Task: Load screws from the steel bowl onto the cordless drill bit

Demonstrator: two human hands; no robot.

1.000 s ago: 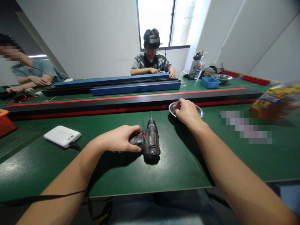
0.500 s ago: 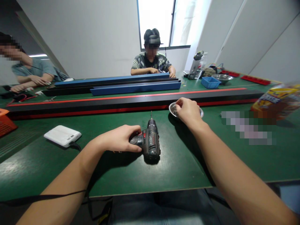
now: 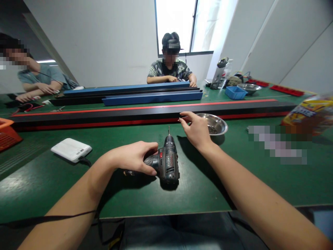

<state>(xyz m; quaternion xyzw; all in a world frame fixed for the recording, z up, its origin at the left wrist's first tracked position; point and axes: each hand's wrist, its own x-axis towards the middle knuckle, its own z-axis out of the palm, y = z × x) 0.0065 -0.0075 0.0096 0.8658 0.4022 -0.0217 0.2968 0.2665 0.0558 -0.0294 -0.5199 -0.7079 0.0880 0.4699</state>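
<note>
A black cordless drill lies on its side, its bit aimed at the long black-and-red profile. My left hand is wrapped around the drill's grip, thumb toward the near side. Just left of a round metal bowl hovers my right hand, its thumb and forefinger brought together in a pinch. Whatever is between those fingertips is too small to make out. Small dark pieces, perhaps screws, lie in the bowl, which my right hand partly covers.
A white power bank with a cable lies at left, near an orange basket. Blue profiles lie farther back. A snack bag stands at right. Two people sit beyond, near a blue bin.
My right hand has come out of the metal bowl and moved left toward the drill bit, fingers pinched. My left hand stays on the drill. The view has shifted slightly.
</note>
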